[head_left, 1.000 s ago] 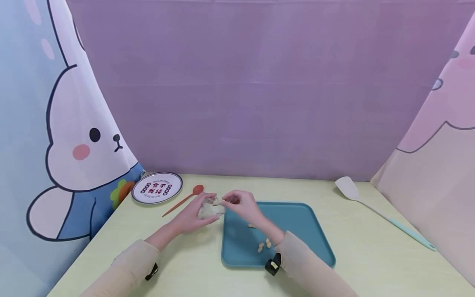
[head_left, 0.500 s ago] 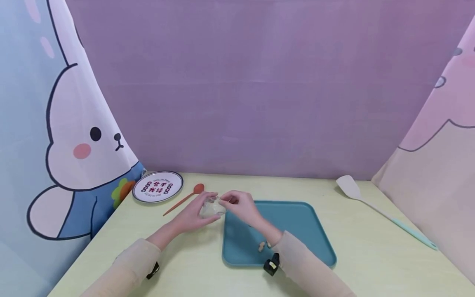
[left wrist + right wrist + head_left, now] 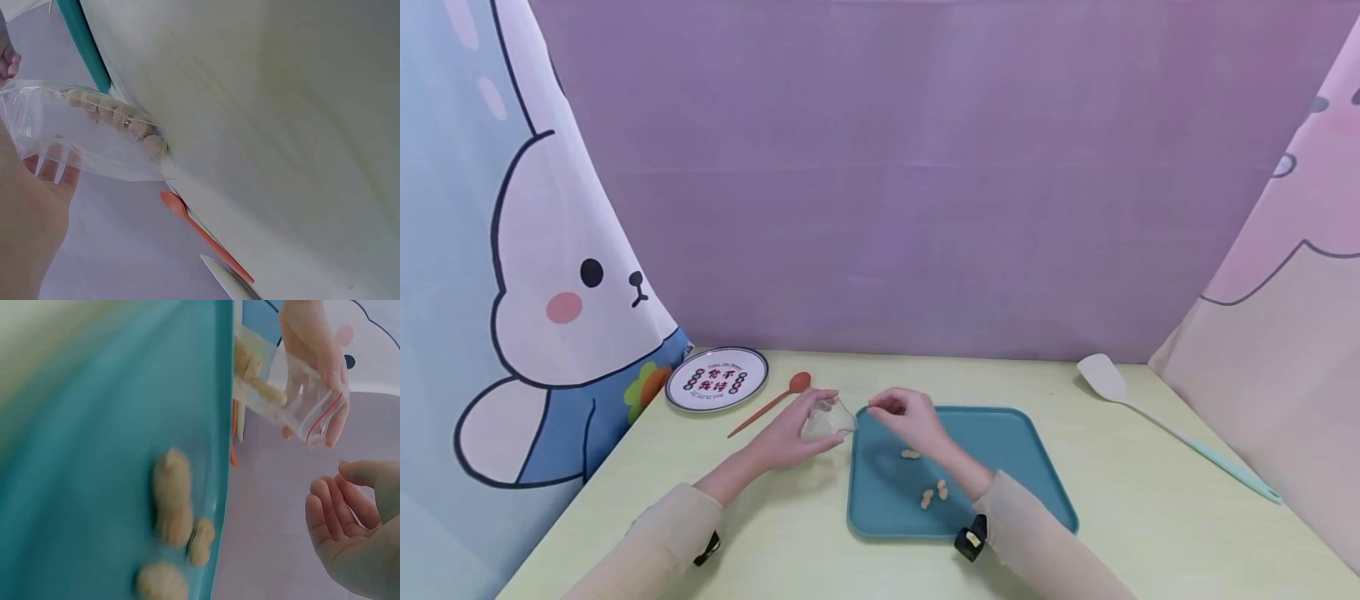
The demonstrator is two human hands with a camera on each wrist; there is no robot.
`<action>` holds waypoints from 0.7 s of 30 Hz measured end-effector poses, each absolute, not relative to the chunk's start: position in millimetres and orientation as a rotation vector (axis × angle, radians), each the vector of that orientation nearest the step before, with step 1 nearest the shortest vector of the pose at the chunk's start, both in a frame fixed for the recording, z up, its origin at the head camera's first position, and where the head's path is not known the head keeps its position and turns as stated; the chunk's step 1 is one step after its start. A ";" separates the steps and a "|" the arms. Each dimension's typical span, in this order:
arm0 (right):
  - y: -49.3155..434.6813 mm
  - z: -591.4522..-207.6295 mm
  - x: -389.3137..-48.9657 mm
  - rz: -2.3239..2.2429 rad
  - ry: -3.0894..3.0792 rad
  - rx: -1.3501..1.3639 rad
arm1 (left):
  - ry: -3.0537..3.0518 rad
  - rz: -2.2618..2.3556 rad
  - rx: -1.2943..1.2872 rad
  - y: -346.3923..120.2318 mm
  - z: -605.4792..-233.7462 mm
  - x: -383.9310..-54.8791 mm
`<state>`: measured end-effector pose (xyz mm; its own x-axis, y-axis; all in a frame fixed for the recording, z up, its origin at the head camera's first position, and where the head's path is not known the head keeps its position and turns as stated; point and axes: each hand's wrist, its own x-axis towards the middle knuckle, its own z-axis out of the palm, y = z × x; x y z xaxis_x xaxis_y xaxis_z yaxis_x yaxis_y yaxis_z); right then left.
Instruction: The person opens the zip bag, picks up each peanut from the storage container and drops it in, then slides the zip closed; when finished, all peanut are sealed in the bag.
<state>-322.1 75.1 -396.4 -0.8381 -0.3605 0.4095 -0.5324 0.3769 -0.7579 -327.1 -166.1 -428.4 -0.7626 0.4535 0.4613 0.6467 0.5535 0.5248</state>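
My left hand (image 3: 786, 435) holds a clear zip bag (image 3: 825, 425) by its mouth, with thumb and fingers around it, left of the teal tray (image 3: 1000, 467). Several peanuts (image 3: 125, 115) lie in the bag's lower part in the left wrist view. A red line runs along the bag's mouth in the right wrist view. Just right of that mouth is my right hand (image 3: 910, 422), over the tray's far left part. Its fingers are loosely bent in the right wrist view, with nothing between them. Beneath it, three peanuts (image 3: 172, 497) lie apart on the tray.
An orange-red spoon (image 3: 800, 382) lies left of the bag, beside a white plate (image 3: 718, 380) with printed characters. At the far right is a spatula (image 3: 1103, 379) with a pale head and mint handle. A purple cloth (image 3: 880, 183) hangs behind the table.
One second ago my right hand pinched a peanut at the bag's mouth. Now it has drawn back to the right without it. My left hand and the bag have stayed nearly still.
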 end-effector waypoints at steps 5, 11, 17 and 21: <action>92.4 -400.5 -321.6 1.412 -2.521 0.739 | -2.533 -1.013 -0.900 -166.8 -429.3 -327.3; 112.5 -408.8 -317.5 1.360 -2.609 0.736 | -2.533 -1.005 -0.904 -167.6 -430.3 -328.1; 123.5 -418.1 -313.9 1.329 -2.698 0.714 | -2.535 -1.012 -0.922 -166.7 -428.8 -327.6; 127.2 -419.8 -310.9 1.289 -2.773 0.675 | -2.537 -1.015 -0.918 -165.5 -429.0 -327.7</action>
<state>-310.9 127.2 -419.8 -0.9070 -0.3775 0.1866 -0.3860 0.5680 -0.7269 -327.7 -165.5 -429.0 -0.7670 0.4612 0.4460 0.6416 0.5565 0.5280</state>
